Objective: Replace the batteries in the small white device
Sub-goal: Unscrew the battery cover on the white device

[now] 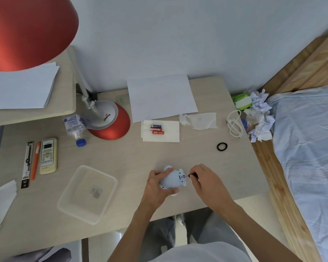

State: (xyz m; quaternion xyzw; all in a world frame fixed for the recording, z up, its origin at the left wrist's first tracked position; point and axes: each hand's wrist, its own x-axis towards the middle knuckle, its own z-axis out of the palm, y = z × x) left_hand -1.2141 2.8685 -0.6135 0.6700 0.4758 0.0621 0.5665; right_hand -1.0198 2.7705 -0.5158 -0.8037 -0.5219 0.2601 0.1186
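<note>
From the head view, the small rounded white plastic device [171, 179] sits near the front edge of the pale wood-grain desk [133, 157], wrapped in the left hand [157, 186], fingers closed around its body. The right hand [206, 179] pinches a small black-handled screwdriver [193, 175], tip at the device's end. It looks light, hard and smooth, likely slippery; holding the broad body seems wise. 3 small red and blue batteries [156, 129] lie on a white napkin [169, 136], well apart.
</note>
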